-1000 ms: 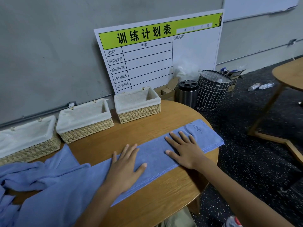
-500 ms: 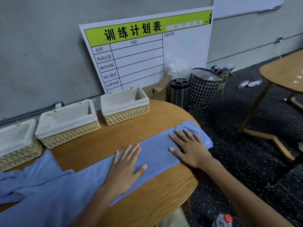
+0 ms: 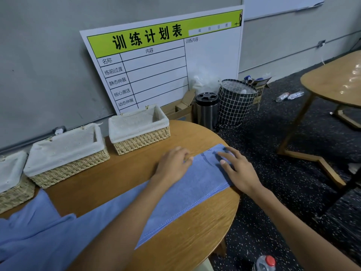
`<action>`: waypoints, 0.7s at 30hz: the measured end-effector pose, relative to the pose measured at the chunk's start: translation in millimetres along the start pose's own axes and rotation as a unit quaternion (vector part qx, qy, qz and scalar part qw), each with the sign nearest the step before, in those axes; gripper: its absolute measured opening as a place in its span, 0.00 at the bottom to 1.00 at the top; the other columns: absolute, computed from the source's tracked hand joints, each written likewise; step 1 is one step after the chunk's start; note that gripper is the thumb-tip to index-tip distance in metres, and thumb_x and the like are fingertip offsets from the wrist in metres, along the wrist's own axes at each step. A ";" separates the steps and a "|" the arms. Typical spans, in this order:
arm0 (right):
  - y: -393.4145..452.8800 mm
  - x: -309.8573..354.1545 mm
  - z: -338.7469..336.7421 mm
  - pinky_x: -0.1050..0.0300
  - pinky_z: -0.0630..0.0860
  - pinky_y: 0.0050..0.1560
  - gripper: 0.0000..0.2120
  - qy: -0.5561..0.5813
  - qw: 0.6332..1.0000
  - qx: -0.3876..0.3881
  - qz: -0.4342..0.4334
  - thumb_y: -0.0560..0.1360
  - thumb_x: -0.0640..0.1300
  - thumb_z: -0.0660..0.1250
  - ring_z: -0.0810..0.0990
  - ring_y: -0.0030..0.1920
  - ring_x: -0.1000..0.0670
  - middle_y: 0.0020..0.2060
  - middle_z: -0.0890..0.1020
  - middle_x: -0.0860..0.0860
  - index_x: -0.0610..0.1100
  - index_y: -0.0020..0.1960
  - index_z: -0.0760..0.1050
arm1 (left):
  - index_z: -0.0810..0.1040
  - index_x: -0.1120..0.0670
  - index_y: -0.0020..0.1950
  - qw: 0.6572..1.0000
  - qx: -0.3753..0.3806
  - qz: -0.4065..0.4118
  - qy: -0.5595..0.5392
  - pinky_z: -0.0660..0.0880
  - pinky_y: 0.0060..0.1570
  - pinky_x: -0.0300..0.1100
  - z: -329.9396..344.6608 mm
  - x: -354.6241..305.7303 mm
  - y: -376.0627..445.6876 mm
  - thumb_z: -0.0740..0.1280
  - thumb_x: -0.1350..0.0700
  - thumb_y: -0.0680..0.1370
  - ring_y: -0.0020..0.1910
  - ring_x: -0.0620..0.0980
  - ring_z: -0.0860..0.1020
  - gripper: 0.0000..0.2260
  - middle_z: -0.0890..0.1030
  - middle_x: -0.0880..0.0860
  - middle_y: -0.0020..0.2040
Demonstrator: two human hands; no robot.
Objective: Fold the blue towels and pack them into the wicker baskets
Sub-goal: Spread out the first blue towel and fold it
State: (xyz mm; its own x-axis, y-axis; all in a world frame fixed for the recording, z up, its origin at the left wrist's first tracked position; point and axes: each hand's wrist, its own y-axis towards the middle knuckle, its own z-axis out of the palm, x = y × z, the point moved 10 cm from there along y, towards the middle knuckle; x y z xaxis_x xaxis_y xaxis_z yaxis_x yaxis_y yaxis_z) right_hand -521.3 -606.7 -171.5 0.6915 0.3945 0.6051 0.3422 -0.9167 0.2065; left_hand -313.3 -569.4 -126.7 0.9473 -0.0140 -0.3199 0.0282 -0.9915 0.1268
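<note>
A long blue towel (image 3: 175,194), folded into a strip, lies across the round wooden counter (image 3: 195,241) from lower left toward centre right. Both hands sit at its far end: the left hand (image 3: 172,165) rests on the towel's upper edge with fingers curled at the hem, though whether they pinch it I cannot tell; the right hand (image 3: 238,171) lies flat with spread fingers on the towel end. More blue towels (image 3: 29,235) are heaped at lower left. Three lined wicker baskets (image 3: 138,130) stand along the counter's back edge, at centre left
</note>
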 end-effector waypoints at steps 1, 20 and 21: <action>0.5 -2.5 -5.5 0.44 0.72 0.64 0.19 0.027 0.999 -0.035 0.011 0.82 0.57 0.58 0.70 0.69 0.48 0.73 0.66 0.54 0.57 0.71 0.72 | 0.78 0.52 0.65 1.000 0.009 0.008 -0.024 0.73 0.61 0.51 9.2 -12.6 17.6 0.63 0.47 0.82 0.58 0.52 0.77 0.15 0.79 0.51 0.59; -13.3 -18.6 -45.8 0.59 0.70 0.35 0.09 0.288 0.949 -0.082 0.101 0.78 0.44 0.69 0.73 0.34 0.56 0.33 0.77 0.53 0.41 0.42 0.76 | 0.77 0.53 0.56 0.948 0.089 0.029 -0.303 0.75 0.38 0.40 15.1 -59.5 99.9 0.73 0.64 0.75 0.33 0.42 0.78 0.12 0.82 0.49 0.42; -12.4 -6.2 -48.1 0.61 0.69 0.35 0.08 0.302 0.946 -0.085 0.084 0.78 0.43 0.69 0.73 0.34 0.57 0.33 0.76 0.54 0.41 0.42 0.75 | 0.77 0.55 0.57 0.943 0.086 0.021 -0.322 0.75 0.35 0.38 4.2 -56.1 96.1 0.73 0.64 0.76 0.30 0.42 0.78 0.12 0.82 0.49 0.42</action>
State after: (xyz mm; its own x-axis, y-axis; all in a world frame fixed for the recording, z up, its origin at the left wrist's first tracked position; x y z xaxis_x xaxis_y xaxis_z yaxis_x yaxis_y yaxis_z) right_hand -560.5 -600.9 -140.8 0.2202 0.1805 0.9586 0.1177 -0.9805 0.1576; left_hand -365.1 -664.4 -100.4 0.5548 -0.0739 -0.8287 -0.1100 -0.9938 0.0150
